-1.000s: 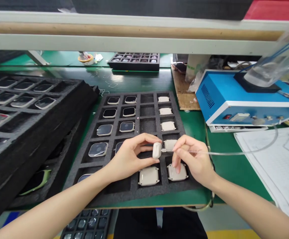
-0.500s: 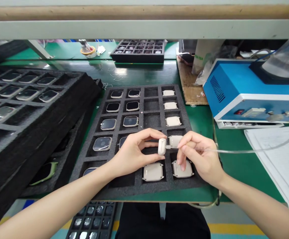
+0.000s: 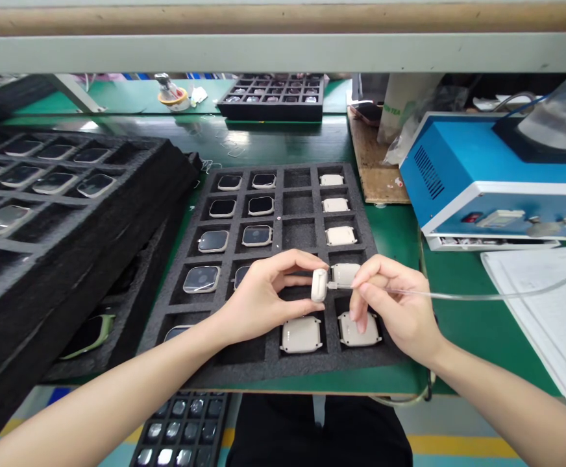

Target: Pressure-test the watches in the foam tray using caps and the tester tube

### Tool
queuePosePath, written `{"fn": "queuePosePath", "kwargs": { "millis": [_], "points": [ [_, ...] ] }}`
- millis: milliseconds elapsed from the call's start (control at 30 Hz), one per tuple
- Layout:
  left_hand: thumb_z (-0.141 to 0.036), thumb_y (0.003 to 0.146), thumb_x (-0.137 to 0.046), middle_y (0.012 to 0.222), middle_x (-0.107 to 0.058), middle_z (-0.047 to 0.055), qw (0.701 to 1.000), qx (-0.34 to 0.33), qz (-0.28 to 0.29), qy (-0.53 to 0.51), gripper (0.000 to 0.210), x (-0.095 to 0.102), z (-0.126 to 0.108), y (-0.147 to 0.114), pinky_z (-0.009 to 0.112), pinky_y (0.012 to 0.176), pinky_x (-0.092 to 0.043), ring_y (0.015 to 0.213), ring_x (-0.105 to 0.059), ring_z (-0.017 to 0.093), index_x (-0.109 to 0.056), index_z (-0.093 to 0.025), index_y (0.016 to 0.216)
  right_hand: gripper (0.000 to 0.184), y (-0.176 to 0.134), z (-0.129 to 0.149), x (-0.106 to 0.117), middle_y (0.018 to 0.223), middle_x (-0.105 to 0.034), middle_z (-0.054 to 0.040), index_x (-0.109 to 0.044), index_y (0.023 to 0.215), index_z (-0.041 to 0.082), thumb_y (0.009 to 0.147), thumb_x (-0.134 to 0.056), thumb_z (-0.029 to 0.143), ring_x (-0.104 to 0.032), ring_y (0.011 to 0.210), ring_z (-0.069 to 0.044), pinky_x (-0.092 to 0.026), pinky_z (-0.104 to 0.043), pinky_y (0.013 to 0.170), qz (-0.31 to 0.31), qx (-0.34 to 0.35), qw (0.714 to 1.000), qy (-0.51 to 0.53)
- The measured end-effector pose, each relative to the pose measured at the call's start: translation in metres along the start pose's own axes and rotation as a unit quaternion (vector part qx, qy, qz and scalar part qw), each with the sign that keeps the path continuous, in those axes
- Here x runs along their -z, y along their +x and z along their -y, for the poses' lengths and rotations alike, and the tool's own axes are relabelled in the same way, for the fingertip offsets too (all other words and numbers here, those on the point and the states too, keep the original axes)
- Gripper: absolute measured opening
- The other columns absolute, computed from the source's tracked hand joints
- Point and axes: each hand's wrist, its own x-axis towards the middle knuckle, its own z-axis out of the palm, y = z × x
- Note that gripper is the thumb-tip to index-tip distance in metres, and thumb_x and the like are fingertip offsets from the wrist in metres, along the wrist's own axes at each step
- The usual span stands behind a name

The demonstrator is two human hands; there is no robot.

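Between the thumb and fingers of my left hand (image 3: 256,298) a beige watch case (image 3: 319,285) is pinched, turned edge-on. My right hand (image 3: 400,308) is closed on a thin clear tube (image 3: 478,297), whose small tip (image 3: 332,285) points at the side of the case. The tip is very close to the case; I cannot tell whether they touch. Below both hands lies a black foam tray (image 3: 268,371). Its right side carries beige cases lying back up, such as this watch case (image 3: 301,335); its left columns hold watches with dark screens (image 3: 202,279).
A blue machine (image 3: 458,162) stands at the right, with the tube looping toward its front. Stacked foam trays (image 3: 132,188) rise at the left. White papers (image 3: 546,311) lie at the right edge. Another black tray (image 3: 270,111) sits at the back, under a low beam (image 3: 283,53).
The view has shifted very slightly. Both hands keep nearly the same pose, with the watch case and the tube still held in them.
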Motion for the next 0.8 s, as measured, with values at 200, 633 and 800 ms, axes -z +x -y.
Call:
{"fn": "queuePosePath", "kwargs": {
  "millis": [200,633,800],
  "points": [
    [-0.006,0.068,-0.074,0.103,-0.062,0.004,1.000,-0.002,0.002,-0.004,0.034,0.0003,-0.0007,0.0003,0.030,0.091,-0.054,0.101,-0.062,0.017,-0.061,-0.015,0.098,0.008,0.0002,0.0005,-0.0006,0.051,-0.063,0.0030,-0.054,0.075,0.017,0.080,-0.051,0.011,-0.054,0.036,-0.010,-0.044,-0.020,0.038,0.000,-0.003,1.000,0.000],
    [-0.011,0.068,-0.075,0.102,-0.063,0.006,1.000,0.002,-0.004,0.012,0.031,0.0000,-0.0012,0.0016,0.037,0.090,-0.055,0.100,-0.063,0.021,-0.062,-0.017,0.096,0.004,0.0027,0.0035,-0.0016,0.049,-0.062,0.0024,-0.053,0.072,0.017,0.076,-0.053,0.015,-0.053,0.035,-0.010,-0.044,-0.020,0.038,-0.007,-0.025,1.000,0.001],
    [-0.015,0.068,-0.075,0.104,-0.066,0.003,0.999,0.008,-0.017,0.043,0.032,0.0019,0.0012,0.0025,0.034,0.089,-0.055,0.099,-0.064,0.022,-0.066,-0.023,0.097,0.002,0.0060,0.0037,-0.0036,0.046,-0.061,0.0035,-0.052,0.070,0.016,0.069,-0.053,0.015,-0.051,0.033,-0.008,-0.042,-0.017,0.035,-0.010,-0.051,0.998,0.035]
  ]
}}
